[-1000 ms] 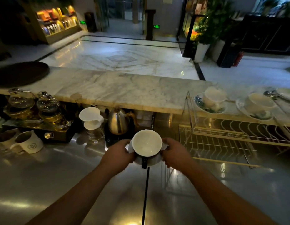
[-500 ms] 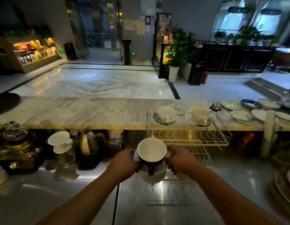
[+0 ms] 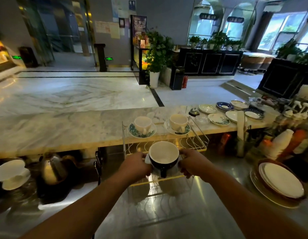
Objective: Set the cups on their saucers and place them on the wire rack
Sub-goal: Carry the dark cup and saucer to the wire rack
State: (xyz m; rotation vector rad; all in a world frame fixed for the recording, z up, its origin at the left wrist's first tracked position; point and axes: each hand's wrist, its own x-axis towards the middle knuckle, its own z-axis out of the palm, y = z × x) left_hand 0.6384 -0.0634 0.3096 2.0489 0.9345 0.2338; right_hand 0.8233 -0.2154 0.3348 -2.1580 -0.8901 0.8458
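Note:
A dark cup with a white inside (image 3: 163, 156) sits on a white saucer (image 3: 172, 170), handle toward me. My left hand (image 3: 135, 167) grips the saucer's left edge and my right hand (image 3: 193, 163) grips its right edge. I hold both above the front of the two-tier wire rack (image 3: 200, 140). On the rack's upper tier stand two white cups, the left one (image 3: 142, 124) on a leaf-patterned saucer (image 3: 135, 131) and the right one (image 3: 178, 121) on a similar saucer (image 3: 168, 125).
Several patterned saucers (image 3: 218, 119) lie on the marble counter (image 3: 55, 126) at right. A stack of plates (image 3: 280, 182) sits on the steel worktop at right. A metal kettle (image 3: 52, 169) and a white dripper (image 3: 11, 171) stand at left. Stacked paper cups (image 3: 280, 143) lean at far right.
The view turned right and both hands carried the cup and saucer over to the wire rack, now holding them above its front edge. The grip has not changed.

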